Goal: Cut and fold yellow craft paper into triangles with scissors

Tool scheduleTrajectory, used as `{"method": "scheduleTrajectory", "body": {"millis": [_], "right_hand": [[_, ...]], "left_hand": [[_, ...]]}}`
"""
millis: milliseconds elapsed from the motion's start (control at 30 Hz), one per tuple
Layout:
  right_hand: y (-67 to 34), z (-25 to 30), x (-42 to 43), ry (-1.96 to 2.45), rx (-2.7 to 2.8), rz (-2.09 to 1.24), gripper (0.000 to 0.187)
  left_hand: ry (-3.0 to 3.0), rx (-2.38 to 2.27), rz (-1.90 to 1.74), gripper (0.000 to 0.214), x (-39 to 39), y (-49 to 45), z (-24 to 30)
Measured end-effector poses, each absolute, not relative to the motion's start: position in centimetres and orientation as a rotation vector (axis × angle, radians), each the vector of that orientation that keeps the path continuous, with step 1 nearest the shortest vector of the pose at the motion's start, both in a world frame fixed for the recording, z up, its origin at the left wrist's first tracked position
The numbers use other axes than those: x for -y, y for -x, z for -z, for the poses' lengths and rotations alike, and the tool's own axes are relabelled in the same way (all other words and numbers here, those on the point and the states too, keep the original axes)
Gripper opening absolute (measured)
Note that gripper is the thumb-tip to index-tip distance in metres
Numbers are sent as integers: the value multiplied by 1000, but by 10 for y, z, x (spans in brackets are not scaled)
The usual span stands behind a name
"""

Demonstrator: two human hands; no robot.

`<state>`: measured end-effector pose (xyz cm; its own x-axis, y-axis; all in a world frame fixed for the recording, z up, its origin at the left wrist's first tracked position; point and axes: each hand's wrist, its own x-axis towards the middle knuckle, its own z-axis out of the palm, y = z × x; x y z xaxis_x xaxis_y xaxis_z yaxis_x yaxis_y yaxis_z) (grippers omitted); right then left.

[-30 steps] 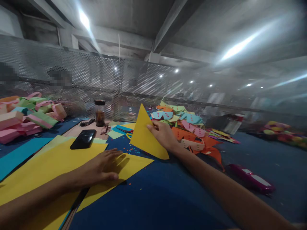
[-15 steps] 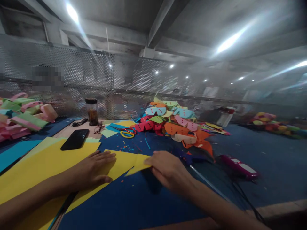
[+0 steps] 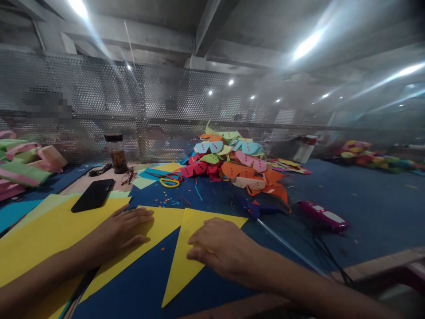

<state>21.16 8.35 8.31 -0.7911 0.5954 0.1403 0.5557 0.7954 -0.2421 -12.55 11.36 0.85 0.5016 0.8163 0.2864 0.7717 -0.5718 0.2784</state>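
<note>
My left hand (image 3: 129, 226) lies palm down with its fingers stretched out on a yellow paper sheet (image 3: 166, 217). To its right, a pointed triangular part of yellow paper (image 3: 179, 261) spreads over the blue table surface, meeting the sheet near a corner. My right hand (image 3: 219, 243) rests over this pointed part, fingers curled in and thumb close to them; the fingertips are partly hidden. Beyond the sheet lie scissors (image 3: 170, 180) with red and yellow handles. A blue glue gun (image 3: 254, 207) with a clear glue stick (image 3: 288, 243) lies right of my right hand.
A pile of coloured paper masks (image 3: 242, 170) stands at the back middle. More yellow sheets (image 3: 43, 239), a black phone (image 3: 93, 195) and a dark-lidded jar (image 3: 117, 155) are on the left. A purple device (image 3: 323, 217) with a cable lies right. A perforated metal screen (image 3: 159, 97) stands behind.
My right hand has spread the pointed yellow part from a narrow raised flap into a wide triangle reaching toward me. The left hand stays on the sheet. The view has shifted slightly.
</note>
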Motion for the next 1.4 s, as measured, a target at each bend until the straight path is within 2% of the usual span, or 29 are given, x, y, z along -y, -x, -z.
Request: {"method": "scheduleTrajectory", "body": {"millis": [100,267,400,667,800,967,1067,1133,1200,1400], "right_hand": [[-195,-86,-97,983,2700,-197,41],[-169,-62,-127,983,2733,66,57],[-158,-47,-134,980,2759,190,52],[-159,-49,-130,908,2736,83,38],[-158,-54,-137,913,2677,49,22],[-150,-61,-144,961,2621,-59,19],[-150,-60,-136,864,2680,-156,33],[-152,-57,-127,777,2730,-134,50],[-154,-52,-120,723,2753,-76,57],[-155,-42,-115,659,2763,55,45]], "left_hand": [[-2730,-1404,-639,44,-114,126,-6],[-2809,-1415,-599,35,-114,124,-15],[-2727,-1475,-580,34,-114,124,-21],[-2565,-1561,-746,36,-118,131,-15],[-2492,-1590,-911,48,-121,132,-14],[-2381,-1610,-938,48,-123,133,-12],[-2376,-1612,-919,46,-123,133,-11],[-2382,-1605,-913,44,-123,133,-12],[-2393,-1596,-927,42,-123,133,-12],[-2422,-1601,-954,39,-124,135,-9]]}}
